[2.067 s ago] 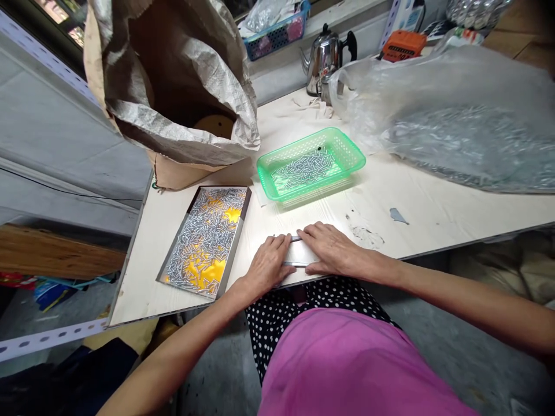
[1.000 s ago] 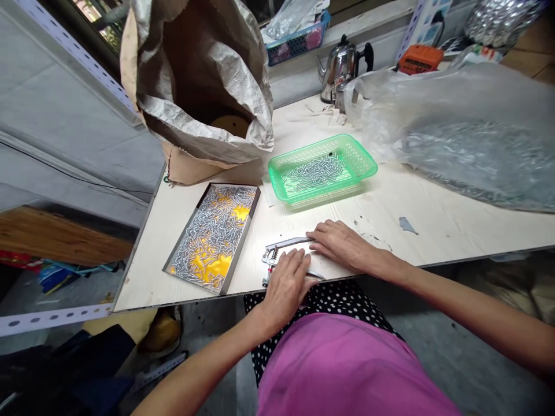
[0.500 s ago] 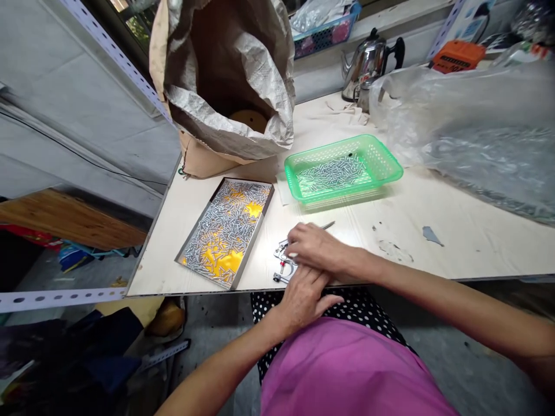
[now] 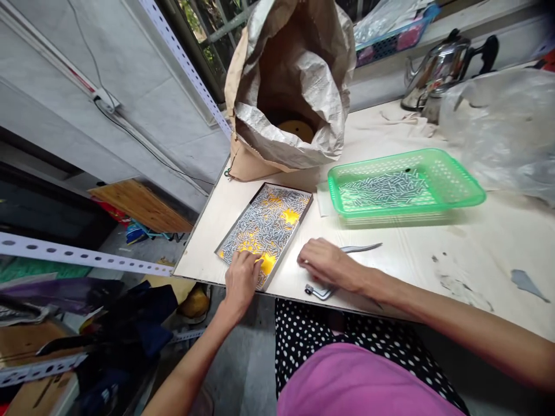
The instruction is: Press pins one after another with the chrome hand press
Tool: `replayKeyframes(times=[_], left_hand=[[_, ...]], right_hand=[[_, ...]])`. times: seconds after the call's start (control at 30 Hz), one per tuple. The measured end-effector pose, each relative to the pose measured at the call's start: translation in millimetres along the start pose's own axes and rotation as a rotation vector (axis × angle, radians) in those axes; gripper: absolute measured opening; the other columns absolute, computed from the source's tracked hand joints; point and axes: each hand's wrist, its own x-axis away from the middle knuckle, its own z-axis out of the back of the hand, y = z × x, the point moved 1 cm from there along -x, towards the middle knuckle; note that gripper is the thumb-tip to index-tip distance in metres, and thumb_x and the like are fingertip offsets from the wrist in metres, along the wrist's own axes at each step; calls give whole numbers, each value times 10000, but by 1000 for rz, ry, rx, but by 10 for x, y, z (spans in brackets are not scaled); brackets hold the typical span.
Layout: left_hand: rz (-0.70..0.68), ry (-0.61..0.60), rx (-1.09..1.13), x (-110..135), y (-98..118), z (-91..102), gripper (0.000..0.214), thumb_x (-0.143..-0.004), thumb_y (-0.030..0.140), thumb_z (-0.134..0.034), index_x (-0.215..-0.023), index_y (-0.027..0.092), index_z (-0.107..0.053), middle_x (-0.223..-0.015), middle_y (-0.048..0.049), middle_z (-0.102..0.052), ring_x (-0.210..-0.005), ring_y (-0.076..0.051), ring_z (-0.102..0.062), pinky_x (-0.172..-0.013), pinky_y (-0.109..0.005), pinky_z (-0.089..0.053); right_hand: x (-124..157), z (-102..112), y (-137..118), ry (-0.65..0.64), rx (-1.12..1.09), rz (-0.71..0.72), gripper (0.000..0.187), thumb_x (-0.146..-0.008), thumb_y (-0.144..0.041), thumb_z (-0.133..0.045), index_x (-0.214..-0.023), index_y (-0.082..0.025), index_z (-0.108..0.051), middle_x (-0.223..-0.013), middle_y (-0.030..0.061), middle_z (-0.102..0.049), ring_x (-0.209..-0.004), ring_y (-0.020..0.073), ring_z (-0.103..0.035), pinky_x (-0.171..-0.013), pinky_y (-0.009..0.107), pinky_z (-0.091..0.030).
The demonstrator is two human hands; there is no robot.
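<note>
My left hand reaches over the near end of a shallow metal tray with a yellow bottom. Its fingers are curled down among small silvery metal pins; what they pinch is hidden. My right hand is closed, fingers bent, above a metal hand tool with a curved frame and a long grey handle. The hand covers the tool's middle, and anything in the fingertips cannot be made out. Behind it, a green plastic basket holds more pins.
A large open paper sack stands behind the tray. At the back right are a steel kettle and a clear plastic bag. A grey scrap lies on the table at right. The table's near edge runs just before me.
My left hand has left my right hand and moved left to the pins in the tray. My right hand stays by the tool. The view has swung left.
</note>
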Motion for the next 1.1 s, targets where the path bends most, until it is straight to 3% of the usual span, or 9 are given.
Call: replayKeyframes(times=[0.13, 0.23, 0.3, 0.4, 0.57, 0.7, 0.8, 0.9, 1.1], left_hand=[[61, -197, -71, -122, -255, -175, 139, -907, 232, -571, -881, 184, -699, -906, -76, -667, -958, -243, -560, -808, -328, -461], [62, -236, -88, -153, -281, -248, 141, -912, 238, -556, -904, 177, -682, -942, -79, -668, -987, -242, -561, -843, -327, -452], [55, -255, -77, -169, -295, -269, 158, -920, 236, -529, -890, 178, -673, -950, -82, -668, -996, -241, -567, -853, -324, -449], [80, -284, -33, -220, -348, -289, 154, -910, 232, -529, -885, 171, -668, -957, -89, -674, -1000, -240, -582, -865, -320, -444], [138, -375, 20, -364, -443, -308, 153, -878, 227, -544, -846, 138, -665, -907, -100, -686, -875, -222, -623, -777, -301, -447], [117, -382, -4, -375, -390, -215, 189, -857, 184, -504, -780, 136, -669, -858, -113, -687, -841, -231, -628, -755, -313, -448], [122, -289, 164, -293, -165, -73, 201, -848, 223, -504, -824, 150, -690, -888, -105, -704, -854, -227, -641, -782, -325, -462], [232, -328, 554, -193, 211, 0, 234, -816, 346, -567, -896, 169, -698, -828, -55, -712, -715, -183, -642, -679, -290, -488], [478, -532, 1001, -114, 784, -276, 328, -658, 444, -707, -768, 135, -688, -684, -27, -668, -565, -121, -569, -539, -230, -453]], right_hand=[[-19, 691, 285, 359, 25, -132, 169, -973, -219, -435, -944, -164, -592, -879, 69, -629, -838, 185, -560, -775, 318, -440], [85, 1154, 557, 423, 259, -308, 166, -953, -253, -479, -963, -174, -625, -909, 84, -627, -876, 226, -575, -793, 364, -454], [211, 1265, 625, 407, 383, -418, 193, -943, -290, -502, -1003, -171, -642, -950, 103, -617, -901, 253, -578, -789, 387, -457], [441, 1067, 458, 265, 305, -469, 218, -956, -300, -485, -1008, -166, -648, -952, 97, -608, -844, 220, -593, -747, 346, -466], [811, 368, -120, -144, -26, -486, 167, -957, -298, -508, -965, -181, -628, -930, 61, -618, -785, 171, -607, -682, 280, -448], [972, 152, -277, -236, -33, -557, 114, -950, -225, -507, -978, -165, -599, -959, 67, -604, -791, 172, -602, -664, 277, -421], [991, 148, -238, -242, -14, -565, 93, -946, -187, -498, -927, -162, -586, -951, 60, -604, -779, 159, -591, -640, 264, -391], [970, 151, -198, -255, 15, -555, 104, -950, -188, -494, -906, -162, -585, -945, 51, -609, -762, 148, -580, -615, 261, -357], [925, 145, -228, -325, 93, -604, 145, -975, -215, -467, -962, -158, -599, -994, 58, -627, -803, 162, -601, -586, 272, -324]])
